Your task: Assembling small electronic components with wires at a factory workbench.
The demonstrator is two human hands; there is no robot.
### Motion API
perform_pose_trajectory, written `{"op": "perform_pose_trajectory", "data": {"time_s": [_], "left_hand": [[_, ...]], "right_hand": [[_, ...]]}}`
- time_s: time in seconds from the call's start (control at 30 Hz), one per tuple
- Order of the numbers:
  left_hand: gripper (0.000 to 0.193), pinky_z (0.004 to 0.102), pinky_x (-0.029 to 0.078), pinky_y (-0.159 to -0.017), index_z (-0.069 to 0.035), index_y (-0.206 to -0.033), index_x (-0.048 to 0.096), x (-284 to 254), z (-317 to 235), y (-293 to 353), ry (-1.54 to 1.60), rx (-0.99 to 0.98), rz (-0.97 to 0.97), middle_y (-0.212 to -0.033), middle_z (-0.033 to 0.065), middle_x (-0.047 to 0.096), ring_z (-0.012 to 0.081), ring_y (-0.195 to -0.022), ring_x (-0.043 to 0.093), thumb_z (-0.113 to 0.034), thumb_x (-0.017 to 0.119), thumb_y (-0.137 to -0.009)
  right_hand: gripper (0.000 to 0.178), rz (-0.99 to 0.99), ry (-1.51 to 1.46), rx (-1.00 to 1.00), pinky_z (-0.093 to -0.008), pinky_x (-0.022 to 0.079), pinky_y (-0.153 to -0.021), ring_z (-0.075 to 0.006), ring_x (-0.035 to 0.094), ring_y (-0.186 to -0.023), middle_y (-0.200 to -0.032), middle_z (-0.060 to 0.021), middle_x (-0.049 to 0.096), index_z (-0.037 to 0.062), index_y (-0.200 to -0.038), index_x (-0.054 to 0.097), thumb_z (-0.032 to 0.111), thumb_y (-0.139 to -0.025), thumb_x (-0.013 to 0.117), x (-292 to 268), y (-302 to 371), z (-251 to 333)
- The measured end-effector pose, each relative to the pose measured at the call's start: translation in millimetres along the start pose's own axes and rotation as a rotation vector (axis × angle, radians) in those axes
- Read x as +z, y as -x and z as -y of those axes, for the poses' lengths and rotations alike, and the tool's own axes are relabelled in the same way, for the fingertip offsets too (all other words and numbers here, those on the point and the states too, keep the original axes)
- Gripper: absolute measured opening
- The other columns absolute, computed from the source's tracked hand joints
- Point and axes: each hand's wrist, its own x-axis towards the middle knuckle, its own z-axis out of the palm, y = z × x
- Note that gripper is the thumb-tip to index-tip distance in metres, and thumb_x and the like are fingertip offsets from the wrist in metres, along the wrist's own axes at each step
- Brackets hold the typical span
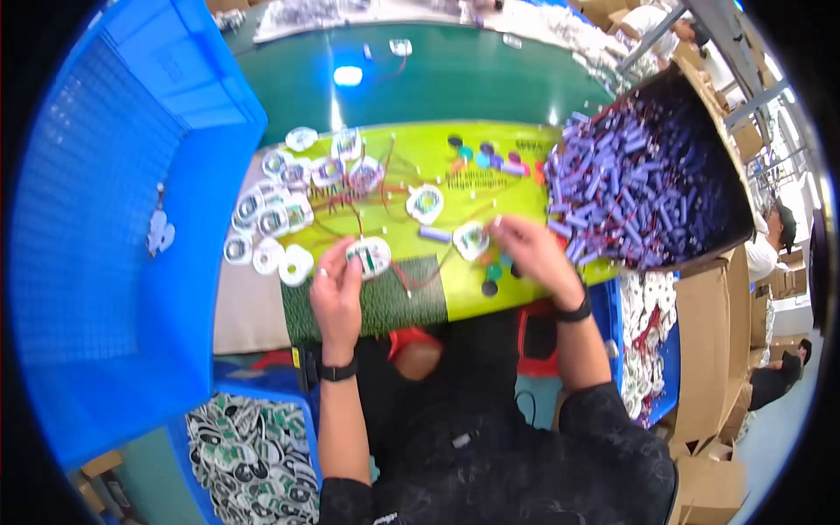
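– Looking at the head view, the only one: what's the L hand [336, 293] doing?

– Half-closed, thumb & fingers pinching a white round pc w/ green board [372, 255] by its near-left side. Board's face up & mostly uncovered, prob. so it can be seen while held.

– & the R hand [541, 260]?

– Fingers bent, nearly together, tips at the right edge of a 2nd white pc [470, 241]. Can't tell if it's gripped or just touched; maybe it's being steadied.

– Btwn hands?

– Purple cylinder [435, 234], lying on the yellow-green mat [477, 304] just left of the 2nd white pc. Red wires [418, 285] trail right of the L hand. A 3rd white pc [425, 204] lies ahead, btwn both hands.

– Why's the cardboard box [728, 179] there?

– It's right of the R hand, open side seemingly toward the mat, heaped w/ loose purple cylinders [612, 179]. Prob. for a short R-hand reach.

– Left side?

– White pc cluster [273, 217] sits ahead-left of the L hand, likely for the same reason. Blue crate [179, 254] stands farther left; tub of white-&-green pcs [254, 455] is below-left, nearer the body.
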Motion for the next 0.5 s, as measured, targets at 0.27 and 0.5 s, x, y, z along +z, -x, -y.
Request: {"op": "perform_pose_trajectory", "data": {"time_s": [0.27, 0.5], "left_hand": [[0.032, 0.0272, 0.051, -0.089, 0.002, -0.134, 0.056, 15, 0, -4, -0.004, -0.055, 0.055, -0.119, 0.0129, 0.070, 0.0133, -0.104, 0.066, -0.006, 0.058, -0.103], [0.032, 0.0264, 0.052, -0.087, 0.002, -0.133, 0.056, 6, -1, -2, -0.037, -0.053, 0.026, -0.116, 0.0128, 0.071, 0.0127, -0.101, 0.066, -0.006, 0.057, -0.103]], "right_hand": [[0.023, -0.119, 0.050, -0.343, -0.0274, 0.050, -0.068, -0.0102, 0.063, -0.074, -0.082, -0.0055, 0.069, 0.0025, -0.117, 0.071, 0.016, -0.103, 0.058, 5, -26, -34], [0.024, 0.191, 0.073, -0.180, -0.0357, 0.049, -0.061, -0.0154, 0.061, -0.062, -0.074, -0.0108, 0.067, 0.0068, -0.120, 0.071, 0.015, -0.102, 0.058, -1, -12, 19]]}}
